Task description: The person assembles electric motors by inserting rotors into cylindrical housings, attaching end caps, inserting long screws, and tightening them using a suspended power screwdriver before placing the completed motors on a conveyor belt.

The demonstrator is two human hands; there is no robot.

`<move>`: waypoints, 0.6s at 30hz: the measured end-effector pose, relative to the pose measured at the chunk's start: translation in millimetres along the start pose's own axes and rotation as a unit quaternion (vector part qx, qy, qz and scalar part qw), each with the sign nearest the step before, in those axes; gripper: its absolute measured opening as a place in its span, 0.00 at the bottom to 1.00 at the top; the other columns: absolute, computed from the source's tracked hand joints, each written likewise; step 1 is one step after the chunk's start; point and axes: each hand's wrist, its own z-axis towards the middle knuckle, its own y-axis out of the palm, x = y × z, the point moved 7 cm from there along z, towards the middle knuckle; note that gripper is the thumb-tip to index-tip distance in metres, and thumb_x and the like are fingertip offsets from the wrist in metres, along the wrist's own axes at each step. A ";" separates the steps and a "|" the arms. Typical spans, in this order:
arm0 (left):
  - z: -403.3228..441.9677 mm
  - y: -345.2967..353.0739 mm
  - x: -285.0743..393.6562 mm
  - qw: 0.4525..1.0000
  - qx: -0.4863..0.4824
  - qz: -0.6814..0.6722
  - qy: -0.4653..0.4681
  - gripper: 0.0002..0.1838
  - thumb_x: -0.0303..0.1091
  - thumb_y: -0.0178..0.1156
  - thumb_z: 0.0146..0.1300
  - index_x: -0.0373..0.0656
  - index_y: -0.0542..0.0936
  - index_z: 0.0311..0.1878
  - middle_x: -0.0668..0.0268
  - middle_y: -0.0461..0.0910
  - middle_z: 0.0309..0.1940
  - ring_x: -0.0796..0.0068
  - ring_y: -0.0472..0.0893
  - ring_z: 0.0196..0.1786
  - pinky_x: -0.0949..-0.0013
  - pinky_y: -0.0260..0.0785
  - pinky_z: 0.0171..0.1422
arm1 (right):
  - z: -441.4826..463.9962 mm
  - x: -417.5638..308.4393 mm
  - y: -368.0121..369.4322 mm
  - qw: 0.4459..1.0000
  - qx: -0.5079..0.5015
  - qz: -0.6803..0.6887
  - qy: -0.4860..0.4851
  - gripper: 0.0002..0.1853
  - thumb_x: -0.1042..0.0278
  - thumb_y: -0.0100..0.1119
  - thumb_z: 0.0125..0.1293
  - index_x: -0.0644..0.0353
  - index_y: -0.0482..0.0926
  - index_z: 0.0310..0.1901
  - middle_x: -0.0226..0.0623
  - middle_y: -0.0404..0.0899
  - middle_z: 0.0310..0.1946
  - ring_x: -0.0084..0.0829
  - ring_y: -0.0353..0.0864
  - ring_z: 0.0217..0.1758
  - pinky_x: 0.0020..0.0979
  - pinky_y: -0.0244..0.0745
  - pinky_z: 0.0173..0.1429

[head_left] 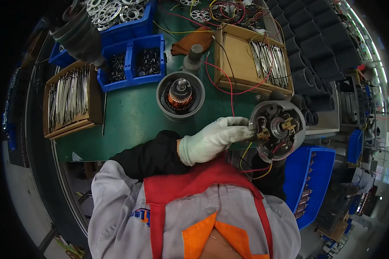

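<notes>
My left hand (216, 140), in a white knit glove, reaches across from the left with its fingers pressed together at the near side of a round grey housing (298, 125). The open face of this housing shows a central ring, brass-coloured brush holders (288, 125) and short wires. Red and yellow wires hang below it. A dark sleeve (270, 172) runs up behind the housing; my right hand is hidden there. Left of the housing, a grey cylindrical casing (162, 101) stands upright on the green table (129, 125), holding a copper-wound rotor (180, 97).
Blue bins (146, 80) of small dark parts and a box of metal rods (69, 97) stand at left. A second rod box (233, 54) is behind. A power tool (80, 41) hangs upper left. Dark cylinders (304, 77) and a blue tray (324, 185) are at right.
</notes>
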 end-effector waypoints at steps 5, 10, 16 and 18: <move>0.3 -12.7 -25.0 0.986 -0.095 -0.138 -0.017 0.16 0.37 0.59 0.70 0.39 0.76 0.56 0.65 0.82 0.48 0.75 0.82 0.50 0.69 0.75 0.55 | -17.6 -19.4 56.2 0.971 -0.090 -0.183 -0.127 0.47 0.55 0.75 0.52 0.55 0.61 0.71 0.46 0.68 0.67 0.47 0.77 0.61 0.48 0.80 0.57; -13.3 -15.2 -20.9 0.957 -0.198 -0.206 -0.047 0.14 0.40 0.56 0.72 0.40 0.78 0.52 0.64 0.82 0.44 0.73 0.82 0.48 0.69 0.75 0.53 | -28.9 -23.4 131.6 0.881 -0.205 -0.343 -0.253 0.52 0.60 0.79 0.46 0.56 0.59 0.72 0.47 0.66 0.68 0.46 0.76 0.62 0.46 0.79 0.59; -104.9 -10.8 74.6 0.917 -0.008 0.398 0.024 0.14 0.28 0.63 0.61 0.32 0.82 0.48 0.58 0.84 0.47 0.71 0.83 0.44 0.70 0.75 0.48 | -22.0 -49.3 204.7 0.743 -0.277 -0.488 -0.364 0.62 0.71 0.82 0.34 0.59 0.55 0.74 0.48 0.62 0.71 0.43 0.75 0.63 0.43 0.75 0.64; -131.7 -5.0 116.7 0.787 -0.006 0.526 0.322 0.15 0.26 0.65 0.56 0.33 0.83 0.47 0.56 0.84 0.46 0.67 0.84 0.43 0.69 0.76 0.47 | -10.8 -53.2 211.9 0.743 -0.189 -0.548 -0.335 0.61 0.72 0.82 0.32 0.66 0.56 0.72 0.49 0.63 0.69 0.42 0.75 0.63 0.41 0.71 0.67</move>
